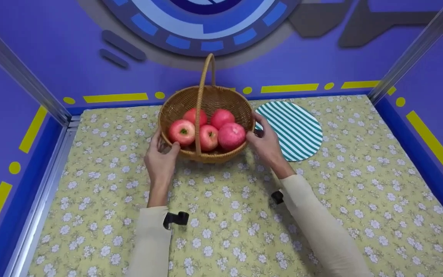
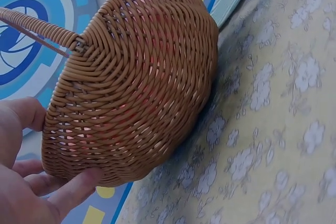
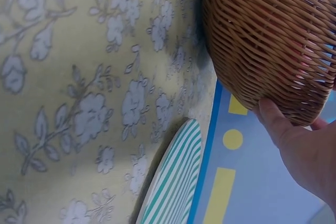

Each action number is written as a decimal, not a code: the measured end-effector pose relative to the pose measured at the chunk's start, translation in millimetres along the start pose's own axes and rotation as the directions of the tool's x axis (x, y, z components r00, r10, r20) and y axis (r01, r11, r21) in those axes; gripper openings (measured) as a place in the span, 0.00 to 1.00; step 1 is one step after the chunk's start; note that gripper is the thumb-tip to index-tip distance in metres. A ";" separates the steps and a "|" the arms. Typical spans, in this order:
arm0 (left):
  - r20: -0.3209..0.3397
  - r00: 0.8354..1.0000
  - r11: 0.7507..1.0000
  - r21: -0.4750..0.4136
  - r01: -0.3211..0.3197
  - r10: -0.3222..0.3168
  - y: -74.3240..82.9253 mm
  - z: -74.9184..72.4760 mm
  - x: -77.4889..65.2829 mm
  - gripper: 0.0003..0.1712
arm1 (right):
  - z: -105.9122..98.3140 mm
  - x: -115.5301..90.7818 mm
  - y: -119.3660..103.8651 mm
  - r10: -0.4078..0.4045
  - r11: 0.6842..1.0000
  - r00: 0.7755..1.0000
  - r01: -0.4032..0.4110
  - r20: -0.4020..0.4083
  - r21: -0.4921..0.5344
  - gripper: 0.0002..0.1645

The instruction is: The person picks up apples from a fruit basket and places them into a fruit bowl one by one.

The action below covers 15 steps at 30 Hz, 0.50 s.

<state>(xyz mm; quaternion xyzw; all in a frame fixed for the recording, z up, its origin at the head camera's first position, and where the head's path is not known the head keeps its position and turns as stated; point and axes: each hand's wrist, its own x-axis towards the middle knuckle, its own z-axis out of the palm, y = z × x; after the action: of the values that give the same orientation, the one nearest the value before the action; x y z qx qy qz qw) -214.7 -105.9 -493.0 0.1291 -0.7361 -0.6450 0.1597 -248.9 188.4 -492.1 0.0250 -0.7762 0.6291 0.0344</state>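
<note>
A brown wicker basket [image 1: 229, 99] with a tall arched handle [image 1: 202, 90] stands near the back of the cloth-covered table. Several red apples [image 1: 182, 132] lie inside it, toward the near side. My left hand [image 1: 160, 163] grips the basket's left side, thumb at the rim and fingers along the outer wall. On the opposite side my right hand [image 1: 268, 144] holds the basket by its wall near the rim. Both wrist views show the woven outside of the basket [image 2: 136, 72] close up. Whether its bottom touches the cloth, I cannot tell.
A round green-and-white striped mat [image 1: 296, 130] lies to the right of the basket, partly behind my right hand. Floral yellow cloth [image 1: 221, 231] covers the table. Blue panels [image 1: 121, 82] rise at the back and sides, with metal posts [image 1: 410, 50] at the corners.
</note>
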 end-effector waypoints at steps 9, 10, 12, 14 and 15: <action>0.014 1.000 0.998 -0.068 0.006 -0.005 -1.7 12.9 -6.6 0.44 | -7.4 -1.1 15.0 0.008 1.000 1.000 -0.008 -0.009 0.012 0.42; 0.019 1.000 0.997 -0.080 0.008 -0.006 -1.8 14.0 -6.7 0.45 | -8.2 -1.0 16.3 0.006 1.000 1.000 -0.006 -0.009 0.020 0.42; 0.023 1.000 0.995 -0.104 0.012 -0.010 -2.0 15.8 -7.6 0.46 | -9.2 -1.0 18.7 0.008 1.000 1.000 -0.008 -0.006 0.026 0.42; 0.027 1.000 0.992 -0.122 0.018 -0.015 -1.8 17.9 -7.8 0.46 | -10.9 -0.2 19.1 0.013 1.000 1.000 -0.013 -0.004 0.016 0.43; 0.031 0.999 0.991 -0.136 0.020 -0.016 -2.0 18.6 -8.0 0.46 | -11.6 0.4 19.2 0.013 1.000 1.000 -0.013 -0.002 0.012 0.43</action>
<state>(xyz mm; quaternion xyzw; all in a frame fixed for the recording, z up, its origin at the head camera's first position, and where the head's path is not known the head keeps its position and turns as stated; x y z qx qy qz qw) -214.8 -86.0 -497.7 0.1149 -0.6914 -0.6970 0.1512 -250.6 203.7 -508.4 0.0193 -0.7726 0.6338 0.0310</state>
